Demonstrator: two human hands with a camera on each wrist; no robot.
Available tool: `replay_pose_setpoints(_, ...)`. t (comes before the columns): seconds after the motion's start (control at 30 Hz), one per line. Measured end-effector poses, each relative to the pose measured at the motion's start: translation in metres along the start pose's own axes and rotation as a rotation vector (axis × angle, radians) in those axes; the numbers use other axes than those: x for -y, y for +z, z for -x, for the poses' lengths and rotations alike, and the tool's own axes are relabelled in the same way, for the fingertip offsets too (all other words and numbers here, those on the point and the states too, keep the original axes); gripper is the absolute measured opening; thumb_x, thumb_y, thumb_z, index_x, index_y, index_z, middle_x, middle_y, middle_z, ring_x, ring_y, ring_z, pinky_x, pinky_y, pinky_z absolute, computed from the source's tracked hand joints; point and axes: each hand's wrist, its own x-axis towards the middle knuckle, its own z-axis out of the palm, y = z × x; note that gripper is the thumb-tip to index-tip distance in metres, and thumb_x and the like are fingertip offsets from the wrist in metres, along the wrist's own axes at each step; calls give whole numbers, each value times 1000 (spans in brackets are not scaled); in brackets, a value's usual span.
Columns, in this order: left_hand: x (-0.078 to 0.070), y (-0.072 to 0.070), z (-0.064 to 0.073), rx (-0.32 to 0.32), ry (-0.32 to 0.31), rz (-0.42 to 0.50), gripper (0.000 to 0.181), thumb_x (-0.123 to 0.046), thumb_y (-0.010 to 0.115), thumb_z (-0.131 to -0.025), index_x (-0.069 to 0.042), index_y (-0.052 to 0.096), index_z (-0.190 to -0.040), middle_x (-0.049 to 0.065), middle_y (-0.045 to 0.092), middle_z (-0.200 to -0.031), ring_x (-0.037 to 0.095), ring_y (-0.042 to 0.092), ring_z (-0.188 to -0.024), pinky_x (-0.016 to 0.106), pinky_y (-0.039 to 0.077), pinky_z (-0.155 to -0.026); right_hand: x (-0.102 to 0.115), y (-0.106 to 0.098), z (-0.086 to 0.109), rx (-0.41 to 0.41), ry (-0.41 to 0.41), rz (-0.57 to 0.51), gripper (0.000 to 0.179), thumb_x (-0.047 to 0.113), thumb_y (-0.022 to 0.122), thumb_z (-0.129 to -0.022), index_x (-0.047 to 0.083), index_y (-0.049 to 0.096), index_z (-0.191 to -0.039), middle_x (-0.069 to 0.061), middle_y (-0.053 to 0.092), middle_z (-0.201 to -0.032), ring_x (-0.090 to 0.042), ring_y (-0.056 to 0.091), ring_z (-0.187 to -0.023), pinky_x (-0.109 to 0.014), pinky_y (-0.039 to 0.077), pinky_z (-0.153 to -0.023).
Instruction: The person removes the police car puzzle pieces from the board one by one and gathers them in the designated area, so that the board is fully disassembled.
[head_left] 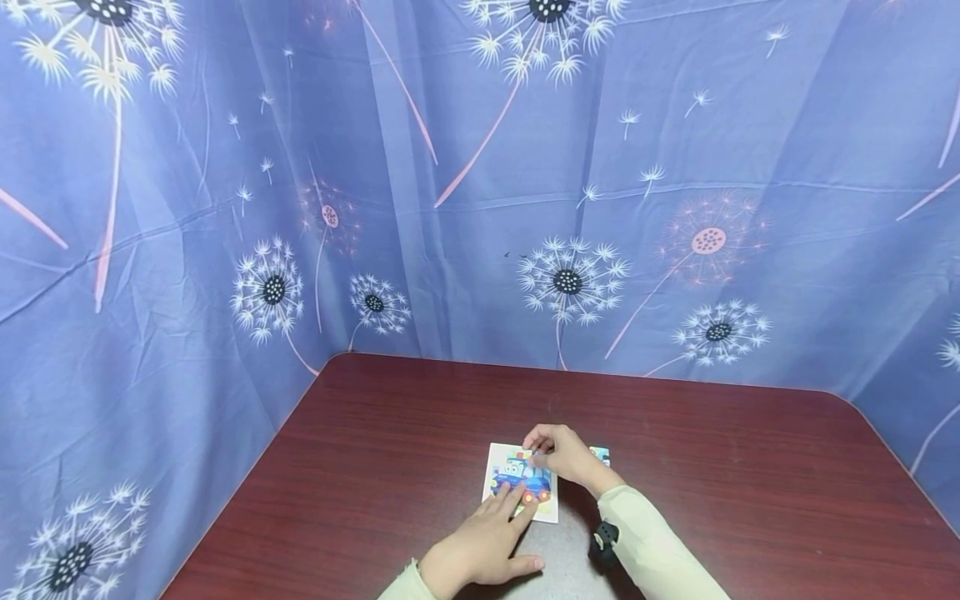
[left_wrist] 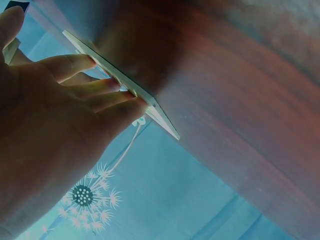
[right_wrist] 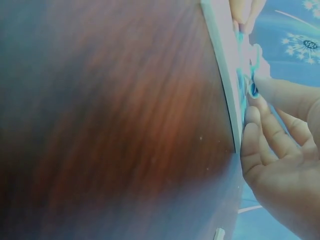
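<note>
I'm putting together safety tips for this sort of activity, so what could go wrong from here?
The right hand pinches a small piece by its fingertips, so it might slip or go down crooked. The left hand has its fingers on the picture board, and uneven pressure there could slide or tilt it. A colourful item, partly hidden, lies just past the right hand, which might brush it aside.

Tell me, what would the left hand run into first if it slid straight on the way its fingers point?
Probably the right hand, just ahead over the picture board that the left hand touches; how high the right hand sits is hard to judge.
</note>
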Motion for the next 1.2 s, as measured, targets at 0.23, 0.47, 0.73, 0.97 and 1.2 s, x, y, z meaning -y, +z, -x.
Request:
replay_pose_setpoints(0.23, 0, 0, 0, -11, 6, -7, 72, -59, 51, -91, -14, 42, -146, 15, 31, -154, 34, 29, -141, 42, 32, -110, -4, 1, -2, -24, -14, 16, 12, -4, 70, -82, 6, 67, -86, -1, 63, -77, -9, 55, -70, -24, 48, -64)
replay_pose_setpoints(0.47, -1, 0, 1, -18, 8, -9, 71, -58, 52, -91, -13, 43, -146, 15, 32, -153, 34, 30, -140, 41, 33, -110, -4, -3, -2, -14, -28, -39, 8, -3, 70, -83, 4, 68, -88, -5, 65, -78, -13, 57, -69, -23, 47, -63)
replay_pose_setpoints(0.73, -1, -2, 1, 9, -9, 29, 72, -58, 52, -91, -14, 41, -147, 14, 30, -154, 34, 27, -141, 42, 31, -111, -2, -8, -3, -12, -24, -93, 7, 0, 71, -83, 1, 68, -89, -10, 65, -79, -16, 57, -71, -22, 46, -62)
replay_pose_setpoints(0.97, -1, -1, 1, 11, -5, 26, 72, -58, 52, -91, -14, 42, -147, 14, 29, -154, 34, 27, -141, 42, 31, -111, -5, -12, -3, -21, -38, -75, 7, -3, 69, -83, 1, 68, -89, -8, 65, -80, -13, 58, -71, -23, 48, -64)
replay_pose_setpoints(1.2, -1, -1, 0, 17, -9, 38, 72, -58, 52, -91, -14, 42, -147, 14, 29, -155, 35, 27, -141, 44, 32, -110, -7, -21, -1, -17, 15, -109, 10, -6, 65, -84, 0, 68, -92, -9, 64, -81, -16, 58, -70, -29, 51, -57)
